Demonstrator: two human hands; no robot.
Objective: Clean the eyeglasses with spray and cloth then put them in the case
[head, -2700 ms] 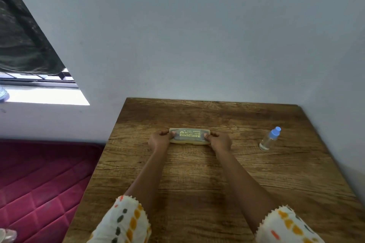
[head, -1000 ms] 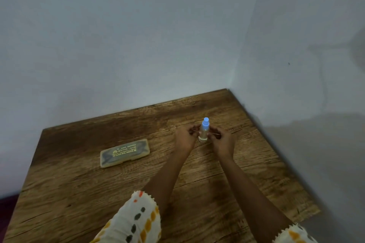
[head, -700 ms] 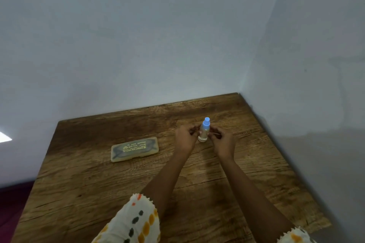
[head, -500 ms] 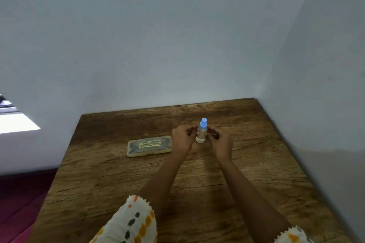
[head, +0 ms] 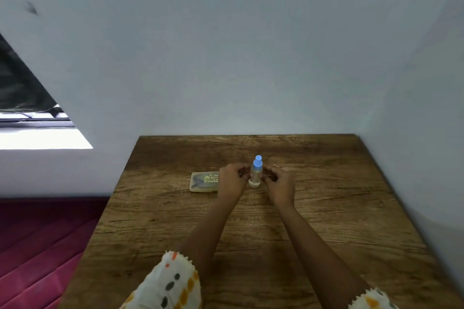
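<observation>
Toward the far middle of the wooden surface (head: 326, 221) I see the spray bottle (head: 255, 175) standing upright, clear-bodied with a blue cap, and a hand on either side of it. The left hand (head: 232, 179) sits just left of the bottle and the right hand (head: 280, 183) just right of it, both knuckles-up with the fingers (head: 237, 167) curled in tight toward the bottle.

From each fist a thin dark line runs toward the bottle. I read these as the wire frame of the eyeglasses (head: 270, 176), pinched at both ends. The lenses are too faint for me to make out, and I cannot tell whether the frame passes in front of the bottle or behind it. Nor can I tell whether either hand touches the bottle itself.

The case (head: 202, 182) lies flat and closed just left of the left hand, its right end hidden behind that hand, with yellowish print on its lid.

Both forearms reach in from the near edge out of white sleeves (head: 173, 283) with orange and dark spots. A pale wall (head: 226, 57) rises behind the surface, and a red quilted bed (head: 37, 246) lies to the left.
</observation>
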